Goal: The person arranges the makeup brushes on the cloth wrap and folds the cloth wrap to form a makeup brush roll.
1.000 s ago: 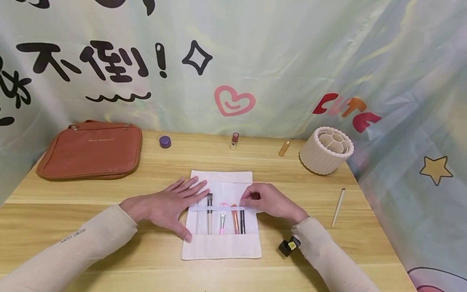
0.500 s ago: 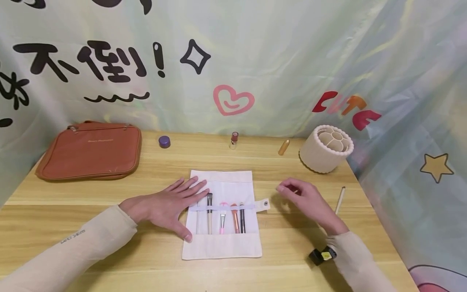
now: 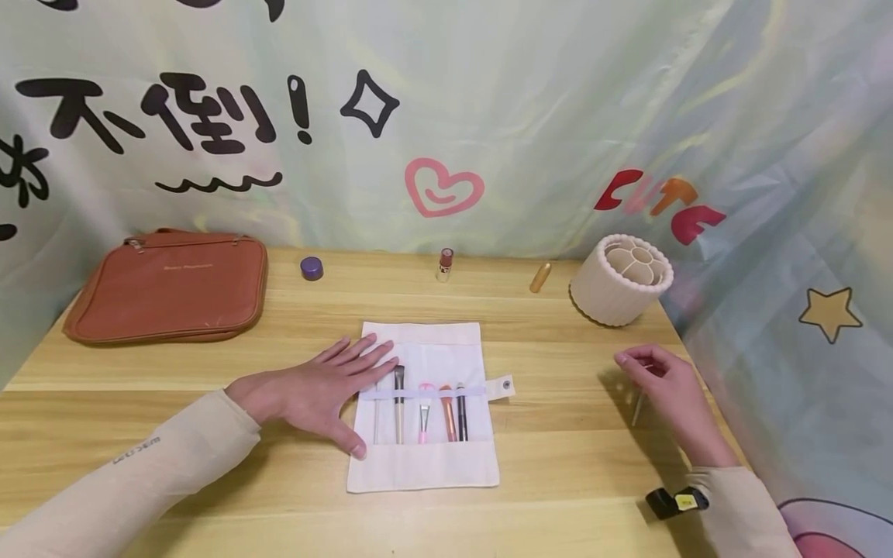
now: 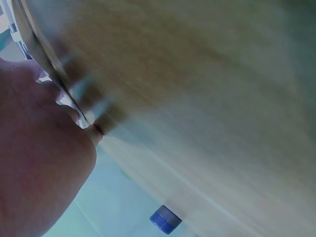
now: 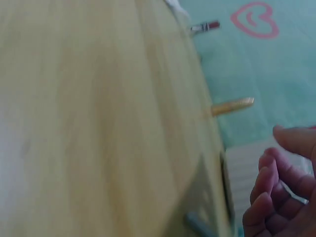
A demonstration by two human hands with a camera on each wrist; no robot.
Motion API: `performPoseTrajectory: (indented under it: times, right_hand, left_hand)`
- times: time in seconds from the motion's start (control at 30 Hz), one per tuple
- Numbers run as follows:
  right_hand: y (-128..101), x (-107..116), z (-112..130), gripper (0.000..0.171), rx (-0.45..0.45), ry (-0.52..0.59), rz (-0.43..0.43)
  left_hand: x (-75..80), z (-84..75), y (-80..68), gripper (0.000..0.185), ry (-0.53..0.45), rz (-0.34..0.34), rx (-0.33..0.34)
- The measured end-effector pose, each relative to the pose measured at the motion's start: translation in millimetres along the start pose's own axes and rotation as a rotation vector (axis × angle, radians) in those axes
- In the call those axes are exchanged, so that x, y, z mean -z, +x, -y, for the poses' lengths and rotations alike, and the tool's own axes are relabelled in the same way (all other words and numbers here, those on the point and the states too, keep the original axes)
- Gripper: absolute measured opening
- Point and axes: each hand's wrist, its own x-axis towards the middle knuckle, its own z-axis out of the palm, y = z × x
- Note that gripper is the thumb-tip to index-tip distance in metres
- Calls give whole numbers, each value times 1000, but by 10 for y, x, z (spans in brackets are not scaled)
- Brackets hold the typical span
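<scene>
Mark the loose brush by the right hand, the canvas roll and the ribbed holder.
loose brush point(image 3: 636, 411), head view, lower handle below the hand.
canvas roll point(image 3: 432, 349), head view, bare top flap.
ribbed holder point(image 3: 610, 302), head view, outer wall.

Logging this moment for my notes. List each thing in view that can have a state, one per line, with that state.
brush roll: unrolled flat, snap tab out to its right.
brushes: five tucked under the elastic band.
left hand: flat, fingers straight, resting on the roll's left edge.
right hand: fingers curled over the loose brush; grip unclear.
loose brush: lying on the table, mostly hidden.
brown case: closed, lying flat.
round holder: upright, compartments look empty.
</scene>
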Motion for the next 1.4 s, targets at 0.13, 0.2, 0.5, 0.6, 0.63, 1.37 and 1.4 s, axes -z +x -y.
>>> performPoseTrajectory:
  times: [0.13,0.2,0.5,0.6,0.63,1.37,1.4]
  right_hand:
    - [16,91,-164,47,-29,-13,-21]
    - [21,136,-237,47,-46,-2,-29]
    - [48,242,-422,52,-83,-102,-31]
    - [62,254,-439,49,-54,-198,-22]
    - [68,257,-438,47,-33,-226,-18]
    - [-81,-179,90,26,140,-223,242]
    - [-77,-209,116,28,142,-219,243]
  left_hand:
    - [2,-2,2,131,1,-1,-4]
    - [3,-6,1,131,-1,0,-5]
    - [7,-12,-19,131,4,-2,1]
    - [10,-15,-20,131,0,-6,-3]
    - [11,-16,-21,131,-2,-9,-5]
    - [21,-24,-19,131,-3,1,-3]
    - [18,-23,-17,131,-5,2,-1]
